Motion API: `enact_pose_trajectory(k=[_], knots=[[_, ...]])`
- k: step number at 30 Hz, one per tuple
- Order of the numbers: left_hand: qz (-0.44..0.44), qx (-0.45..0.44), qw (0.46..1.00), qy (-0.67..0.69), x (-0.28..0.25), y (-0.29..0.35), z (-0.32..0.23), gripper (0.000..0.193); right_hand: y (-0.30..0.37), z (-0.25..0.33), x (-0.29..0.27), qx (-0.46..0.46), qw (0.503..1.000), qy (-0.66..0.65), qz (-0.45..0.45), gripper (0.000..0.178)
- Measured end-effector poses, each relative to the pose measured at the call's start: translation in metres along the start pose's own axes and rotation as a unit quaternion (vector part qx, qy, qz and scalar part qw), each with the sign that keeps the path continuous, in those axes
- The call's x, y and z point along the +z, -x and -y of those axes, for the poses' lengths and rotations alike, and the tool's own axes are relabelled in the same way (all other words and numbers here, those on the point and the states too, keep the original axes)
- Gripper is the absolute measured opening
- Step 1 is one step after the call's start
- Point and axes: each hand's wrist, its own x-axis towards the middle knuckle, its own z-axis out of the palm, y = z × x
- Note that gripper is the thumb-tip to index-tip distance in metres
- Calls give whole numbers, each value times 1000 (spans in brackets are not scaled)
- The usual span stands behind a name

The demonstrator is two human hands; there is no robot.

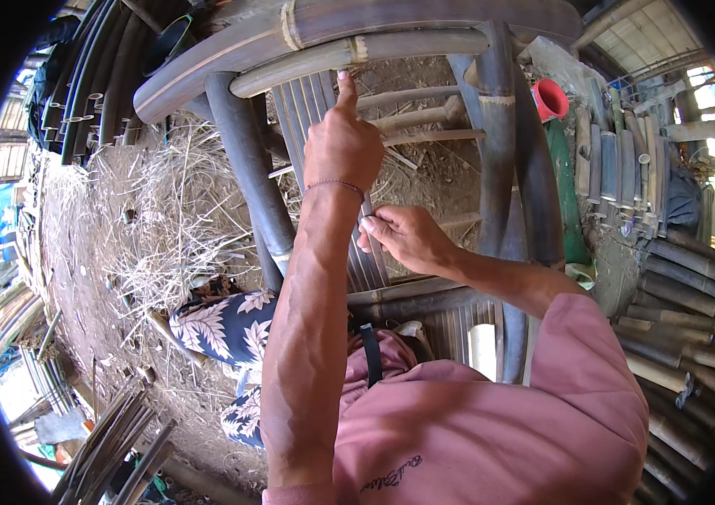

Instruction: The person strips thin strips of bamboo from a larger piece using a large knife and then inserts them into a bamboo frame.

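Before me is a bamboo chair frame point(492, 151) with a thick curved top rail point(416, 13) and a thinner rail point(290, 71) under it. Several flat bamboo slats point(297, 105) run lengthwise between its rails. My left hand point(343, 151) is closed over the slats, index finger stretched up to the thinner rail; its other fingers are curled and what they hold is hidden. Just below its wrist, my right hand point(408, 238) pinches a narrow bamboo slat point(367, 204) between thumb and fingers. That slat's upper part passes out of sight under my left hand.
Pale bamboo shavings point(189, 194) litter the dirt floor on the left. Dark bamboo poles point(109, 76) lean at the far left, and cut bamboo pieces point(694, 337) are stacked on the right. A red plastic container point(549, 99) stands beyond the chair's right post.
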Motion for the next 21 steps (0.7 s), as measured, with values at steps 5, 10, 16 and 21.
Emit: enact_pose_trajectory(k=[5, 10, 16, 21], knots=[[11, 4, 1000, 1, 5, -8, 16, 64, -2, 5, -1, 19, 999, 19, 22, 24], [-12, -12, 998, -67, -1, 3, 6, 57, -4, -9, 2, -45, 991, 127, -19, 25], [-81, 30, 981, -174, -27, 49, 0, 81, 4, 2, -32, -149, 901, 379, -148, 26], [-164, -20, 969, -185, 24, 52, 36, 130, -6, 18, -56, -115, 923, 335, -153, 29]])
